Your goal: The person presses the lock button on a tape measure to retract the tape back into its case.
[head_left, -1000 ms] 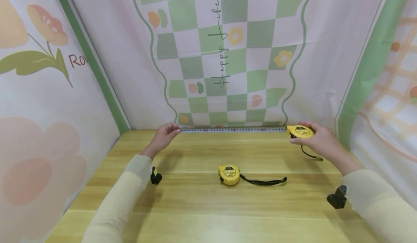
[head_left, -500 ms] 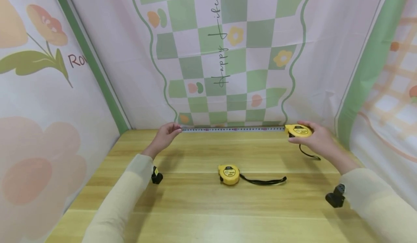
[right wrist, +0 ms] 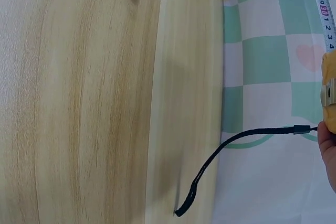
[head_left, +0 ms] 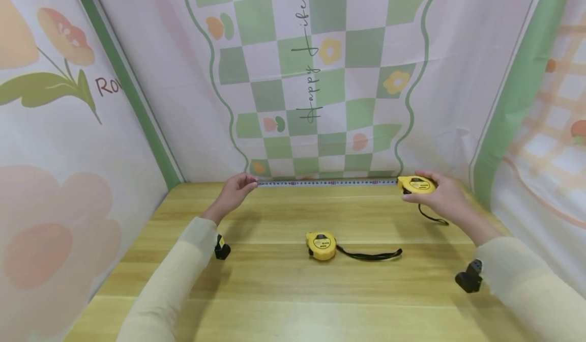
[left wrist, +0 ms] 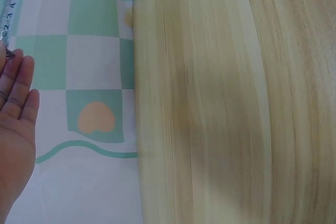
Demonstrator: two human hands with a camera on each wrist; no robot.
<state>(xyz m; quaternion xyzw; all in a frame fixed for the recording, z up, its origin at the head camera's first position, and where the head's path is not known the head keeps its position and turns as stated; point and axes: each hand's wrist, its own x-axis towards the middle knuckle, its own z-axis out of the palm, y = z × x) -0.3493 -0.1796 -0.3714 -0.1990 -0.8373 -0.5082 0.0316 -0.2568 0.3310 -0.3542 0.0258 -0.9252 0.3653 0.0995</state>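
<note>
A yellow tape measure is in my right hand, gripped between thumb and fingers near the table's far right. Its blade runs out straight to the left, level across the front of the back curtain. At the blade's free end my left hand pinches the hook between thumb and fingertips; the left wrist view shows the metal tip there. The right wrist view has the case at its right edge, with a black wrist strap hanging from it. A second yellow tape measure lies mid-table.
The second tape's black strap stretches right over the wooden table. A checked curtain hangs behind the table, with printed cloth on the left side. Black wrist cameras are worn below both sleeves.
The held tape case has shifted slightly left and my left hand slightly right, so the blade between them is a little shorter. The second tape has stayed put.
</note>
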